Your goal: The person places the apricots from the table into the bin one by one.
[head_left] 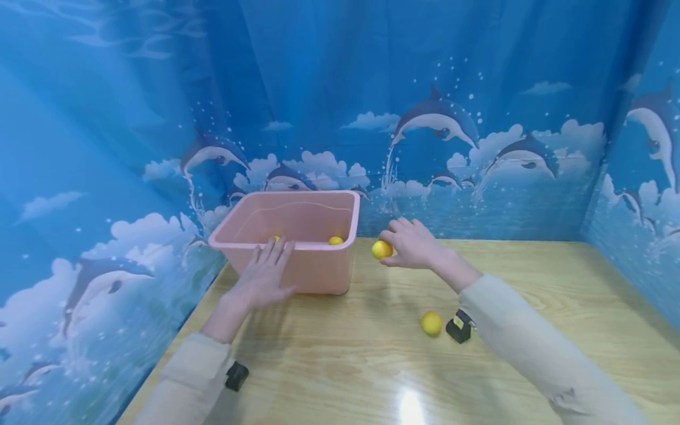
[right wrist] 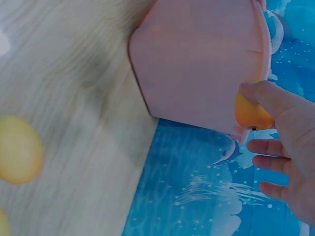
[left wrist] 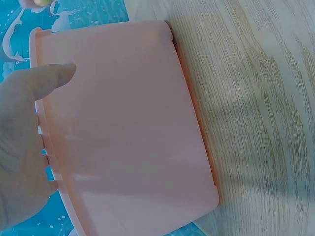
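Note:
My right hand (head_left: 411, 245) holds a round yellow-orange fruit (head_left: 382, 249) between thumb and fingers, just right of a pink plastic bin (head_left: 319, 271). In the right wrist view the fruit (right wrist: 253, 114) shows a small dark spot at its end and overlaps the bin's rim; the lower fingers are spread away from it. My left hand (head_left: 260, 280) rests at the bin's near rim, its fingers reaching over the edge. Its thumb (left wrist: 54, 78) lies straight along the outer wall in the left wrist view. Inside the bin are yellow fruits (head_left: 336, 241), partly hidden by its front wall.
Another yellow fruit (head_left: 431, 323) lies on the wooden table (head_left: 329, 360), close to the black wrist camera (head_left: 459, 326) on the right sleeve. At the left edge of the right wrist view two yellow fruits (right wrist: 19, 150) show. A blue dolphin-print curtain (head_left: 319, 88) hangs behind and beside the table.

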`<state>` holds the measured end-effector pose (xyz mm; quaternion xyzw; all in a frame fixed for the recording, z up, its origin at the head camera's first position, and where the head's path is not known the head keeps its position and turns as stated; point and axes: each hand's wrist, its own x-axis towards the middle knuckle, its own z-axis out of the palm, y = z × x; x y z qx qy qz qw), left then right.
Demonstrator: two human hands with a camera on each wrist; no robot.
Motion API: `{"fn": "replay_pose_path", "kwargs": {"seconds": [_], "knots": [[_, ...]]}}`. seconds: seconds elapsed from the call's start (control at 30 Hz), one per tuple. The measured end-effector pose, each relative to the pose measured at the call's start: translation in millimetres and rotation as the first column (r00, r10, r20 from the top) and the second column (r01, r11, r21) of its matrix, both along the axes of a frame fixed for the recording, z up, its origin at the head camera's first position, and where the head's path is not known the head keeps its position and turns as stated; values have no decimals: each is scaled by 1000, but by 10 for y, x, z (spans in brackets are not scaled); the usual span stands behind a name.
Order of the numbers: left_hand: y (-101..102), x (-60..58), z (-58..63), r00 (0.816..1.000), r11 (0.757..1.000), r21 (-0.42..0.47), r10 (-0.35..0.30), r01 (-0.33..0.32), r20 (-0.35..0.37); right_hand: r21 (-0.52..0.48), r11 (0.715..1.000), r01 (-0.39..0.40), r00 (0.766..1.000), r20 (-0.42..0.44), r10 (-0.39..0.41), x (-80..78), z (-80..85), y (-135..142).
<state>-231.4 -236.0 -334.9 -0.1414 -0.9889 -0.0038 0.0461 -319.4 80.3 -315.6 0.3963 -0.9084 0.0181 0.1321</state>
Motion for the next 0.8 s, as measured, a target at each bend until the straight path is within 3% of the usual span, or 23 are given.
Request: {"fn": "replay_pose_path", "kwargs": {"seconds": [0.53, 0.8], "knots": [[41, 5, 25, 1000, 999, -28, 27, -27, -5, 3, 1000, -20, 999, -33, 20, -78, 388, -321], [30, 1, -4, 1000, 999, -43, 19, -19, -20, 29, 999, -14, 999, -48, 15, -105, 474, -569]]}}
